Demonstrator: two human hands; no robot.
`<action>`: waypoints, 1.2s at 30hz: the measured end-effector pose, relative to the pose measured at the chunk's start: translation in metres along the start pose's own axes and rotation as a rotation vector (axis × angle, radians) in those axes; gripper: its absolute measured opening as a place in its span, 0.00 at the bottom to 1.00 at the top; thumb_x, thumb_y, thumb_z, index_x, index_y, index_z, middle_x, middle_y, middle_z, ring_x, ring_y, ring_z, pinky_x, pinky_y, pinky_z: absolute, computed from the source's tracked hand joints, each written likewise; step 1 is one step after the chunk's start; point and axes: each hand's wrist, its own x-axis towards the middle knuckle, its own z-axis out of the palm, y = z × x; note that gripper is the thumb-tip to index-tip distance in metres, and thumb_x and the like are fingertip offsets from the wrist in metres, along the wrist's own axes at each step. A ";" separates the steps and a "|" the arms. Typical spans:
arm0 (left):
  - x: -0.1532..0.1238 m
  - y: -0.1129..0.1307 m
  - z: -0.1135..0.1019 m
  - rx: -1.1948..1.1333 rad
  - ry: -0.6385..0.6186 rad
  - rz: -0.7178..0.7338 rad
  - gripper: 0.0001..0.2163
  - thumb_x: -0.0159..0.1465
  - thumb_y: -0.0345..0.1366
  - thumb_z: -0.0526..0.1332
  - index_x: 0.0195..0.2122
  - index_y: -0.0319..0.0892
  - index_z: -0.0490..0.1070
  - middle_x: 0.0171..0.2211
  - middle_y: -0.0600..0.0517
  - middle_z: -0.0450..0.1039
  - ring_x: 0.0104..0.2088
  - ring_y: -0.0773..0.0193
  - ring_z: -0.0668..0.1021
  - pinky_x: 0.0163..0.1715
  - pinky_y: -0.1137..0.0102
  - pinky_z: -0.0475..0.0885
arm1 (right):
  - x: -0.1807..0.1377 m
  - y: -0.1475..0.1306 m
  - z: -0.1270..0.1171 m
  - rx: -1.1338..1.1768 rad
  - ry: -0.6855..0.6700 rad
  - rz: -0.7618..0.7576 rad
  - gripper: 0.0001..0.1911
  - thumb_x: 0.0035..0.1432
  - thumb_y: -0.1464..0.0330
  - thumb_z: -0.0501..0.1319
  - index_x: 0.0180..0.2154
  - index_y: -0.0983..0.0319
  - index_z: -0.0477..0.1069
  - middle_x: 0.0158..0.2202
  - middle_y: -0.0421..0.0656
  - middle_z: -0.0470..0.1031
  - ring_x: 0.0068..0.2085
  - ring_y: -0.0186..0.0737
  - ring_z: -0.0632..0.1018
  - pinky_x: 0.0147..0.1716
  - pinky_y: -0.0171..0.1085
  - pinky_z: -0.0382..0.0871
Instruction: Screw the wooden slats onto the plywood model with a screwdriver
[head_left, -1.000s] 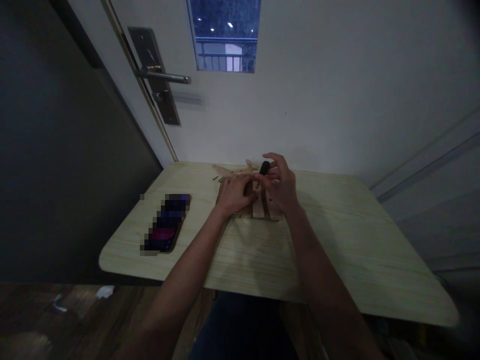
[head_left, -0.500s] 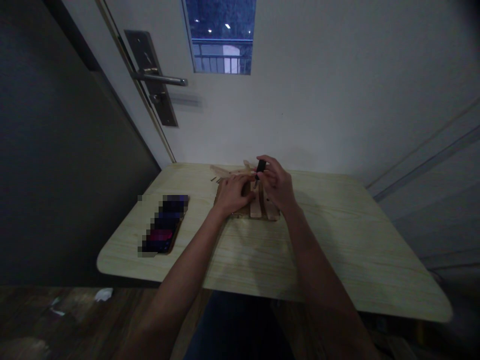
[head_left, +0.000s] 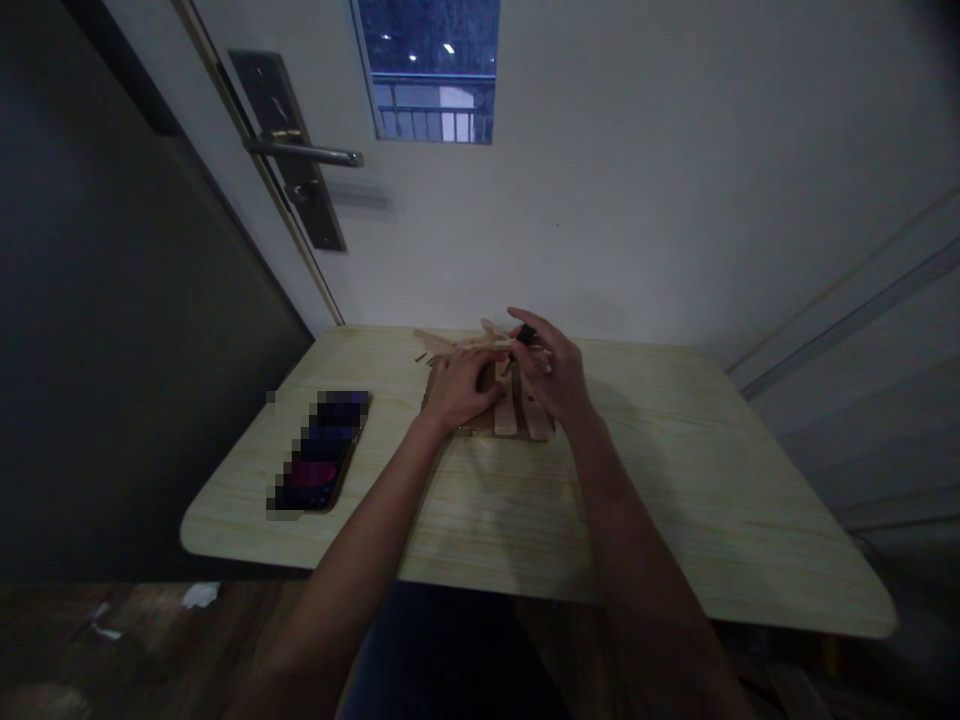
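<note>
A brown board (head_left: pixel 487 378) lies near the table's back edge, with pale wooden strips (head_left: pixel 505 412) on top. Over its left part my left hand (head_left: pixel 459 388) is spread, thumb apart and touching a strip, index finger reaching toward the right hand. My right hand (head_left: pixel 555 368) pinches a small tool with a black handle (head_left: pixel 526 334), which looks like a screwdriver. Its thin shaft points down and left at the top of a strip; whether the tip touches a screw is too small to tell. Dark holes or screw heads show on the strips.
Behind the board lie more pale wooden pieces (head_left: pixel 439 341), with a few small dark sticks or screws beside them. A phone (head_left: pixel 322 450), partly pixelated, lies on the table (head_left: pixel 675 480) at left. A white door with a metal handle (head_left: pixel 304 152) stands directly behind.
The black handle has tilted from nearly upright to leaning right, and the right fingers have shifted around it. My left hand stays on the board. The whole view has shifted slightly.
</note>
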 end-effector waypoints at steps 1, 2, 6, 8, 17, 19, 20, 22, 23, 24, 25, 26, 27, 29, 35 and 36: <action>0.000 0.000 0.000 0.000 -0.002 0.001 0.22 0.62 0.39 0.60 0.57 0.45 0.71 0.61 0.47 0.73 0.61 0.48 0.72 0.60 0.50 0.64 | 0.000 -0.001 0.000 0.016 -0.018 0.009 0.21 0.66 0.59 0.58 0.58 0.55 0.71 0.52 0.46 0.80 0.45 0.40 0.81 0.43 0.41 0.81; 0.000 0.001 0.000 0.000 -0.001 0.002 0.21 0.62 0.39 0.60 0.57 0.45 0.71 0.61 0.47 0.72 0.61 0.48 0.72 0.60 0.50 0.64 | -0.001 -0.001 0.000 0.039 -0.036 0.022 0.22 0.66 0.59 0.57 0.59 0.55 0.69 0.52 0.46 0.80 0.45 0.40 0.82 0.42 0.40 0.82; 0.000 -0.001 0.002 0.004 0.014 0.012 0.22 0.61 0.39 0.60 0.57 0.44 0.72 0.61 0.47 0.72 0.61 0.48 0.72 0.59 0.51 0.65 | -0.002 0.003 0.006 0.118 -0.019 0.058 0.21 0.67 0.56 0.57 0.59 0.53 0.66 0.47 0.44 0.82 0.44 0.39 0.83 0.40 0.38 0.81; 0.000 -0.002 0.003 0.014 0.017 0.005 0.22 0.61 0.39 0.60 0.57 0.44 0.72 0.61 0.47 0.73 0.61 0.47 0.72 0.59 0.51 0.65 | -0.003 0.006 0.009 0.137 0.027 0.071 0.18 0.65 0.56 0.59 0.55 0.52 0.67 0.43 0.42 0.82 0.43 0.39 0.84 0.39 0.38 0.81; -0.001 -0.001 0.003 0.043 0.003 0.010 0.22 0.62 0.39 0.60 0.58 0.44 0.71 0.60 0.45 0.72 0.60 0.47 0.72 0.58 0.51 0.65 | 0.002 0.005 0.016 0.014 0.210 0.120 0.15 0.56 0.56 0.68 0.43 0.53 0.70 0.29 0.35 0.76 0.28 0.35 0.79 0.27 0.34 0.74; -0.001 -0.002 0.003 0.054 0.012 0.013 0.22 0.62 0.40 0.60 0.58 0.44 0.71 0.61 0.45 0.72 0.61 0.46 0.71 0.58 0.51 0.65 | 0.003 0.004 0.016 -0.038 0.224 0.099 0.15 0.55 0.55 0.68 0.39 0.54 0.71 0.27 0.35 0.75 0.28 0.35 0.77 0.27 0.34 0.73; -0.002 -0.002 0.004 0.061 0.014 0.017 0.22 0.62 0.40 0.60 0.58 0.45 0.70 0.61 0.45 0.72 0.61 0.47 0.71 0.58 0.51 0.65 | 0.003 0.004 0.016 -0.059 0.221 0.090 0.14 0.55 0.55 0.68 0.39 0.54 0.71 0.28 0.36 0.76 0.28 0.36 0.77 0.28 0.35 0.73; -0.002 -0.002 0.004 0.072 0.019 0.018 0.22 0.63 0.40 0.60 0.59 0.45 0.70 0.61 0.45 0.72 0.61 0.47 0.71 0.58 0.50 0.65 | 0.002 0.005 0.016 -0.071 0.177 0.084 0.13 0.57 0.56 0.67 0.41 0.54 0.73 0.33 0.38 0.79 0.30 0.36 0.77 0.30 0.36 0.74; -0.002 -0.002 0.004 0.073 0.017 0.017 0.22 0.63 0.40 0.60 0.58 0.45 0.70 0.61 0.45 0.71 0.61 0.47 0.71 0.59 0.50 0.65 | 0.002 0.005 0.016 -0.061 0.142 0.085 0.13 0.59 0.56 0.66 0.44 0.54 0.74 0.37 0.39 0.80 0.31 0.36 0.78 0.31 0.36 0.74; -0.002 -0.002 0.004 0.071 0.013 0.015 0.22 0.63 0.40 0.60 0.58 0.45 0.70 0.61 0.45 0.72 0.61 0.47 0.71 0.59 0.51 0.65 | 0.002 0.006 0.016 -0.046 0.105 0.086 0.15 0.60 0.57 0.64 0.47 0.53 0.74 0.41 0.40 0.81 0.33 0.37 0.79 0.32 0.36 0.75; -0.001 -0.001 0.004 0.068 0.004 0.015 0.22 0.62 0.40 0.60 0.58 0.45 0.70 0.61 0.45 0.71 0.61 0.47 0.71 0.58 0.51 0.65 | 0.001 0.006 0.015 -0.032 0.074 0.083 0.16 0.62 0.57 0.62 0.50 0.53 0.73 0.44 0.41 0.81 0.35 0.37 0.80 0.33 0.36 0.76; -0.001 -0.001 0.003 0.063 0.001 0.014 0.22 0.62 0.40 0.60 0.58 0.45 0.70 0.61 0.45 0.72 0.61 0.47 0.72 0.58 0.51 0.65 | 0.000 0.006 0.015 -0.022 0.050 0.078 0.17 0.64 0.57 0.60 0.52 0.54 0.73 0.47 0.42 0.81 0.37 0.38 0.80 0.34 0.37 0.77; -0.001 0.000 0.003 0.058 0.005 0.015 0.22 0.62 0.41 0.60 0.58 0.45 0.70 0.61 0.45 0.72 0.61 0.47 0.71 0.59 0.51 0.65 | 0.000 0.005 0.015 -0.019 0.039 0.072 0.18 0.65 0.57 0.59 0.53 0.54 0.72 0.49 0.43 0.81 0.38 0.38 0.81 0.35 0.37 0.78; -0.001 0.000 0.002 0.045 0.017 0.018 0.22 0.62 0.41 0.60 0.58 0.45 0.70 0.61 0.45 0.72 0.61 0.47 0.71 0.59 0.51 0.65 | -0.001 0.004 0.015 -0.018 0.033 0.067 0.19 0.66 0.56 0.57 0.55 0.54 0.71 0.49 0.44 0.81 0.40 0.40 0.82 0.37 0.39 0.79; -0.002 0.001 0.001 0.038 0.012 0.016 0.22 0.62 0.41 0.60 0.58 0.45 0.71 0.61 0.46 0.72 0.61 0.48 0.71 0.59 0.51 0.64 | -0.002 0.002 0.012 0.047 -0.008 0.051 0.24 0.67 0.55 0.56 0.62 0.52 0.62 0.53 0.46 0.79 0.44 0.41 0.83 0.40 0.41 0.80; -0.002 0.001 0.001 0.039 0.010 0.010 0.22 0.63 0.41 0.60 0.58 0.45 0.71 0.61 0.46 0.72 0.61 0.47 0.71 0.59 0.51 0.64 | -0.002 0.003 0.012 0.048 -0.014 0.048 0.22 0.67 0.55 0.56 0.60 0.51 0.64 0.53 0.45 0.79 0.44 0.41 0.83 0.40 0.41 0.80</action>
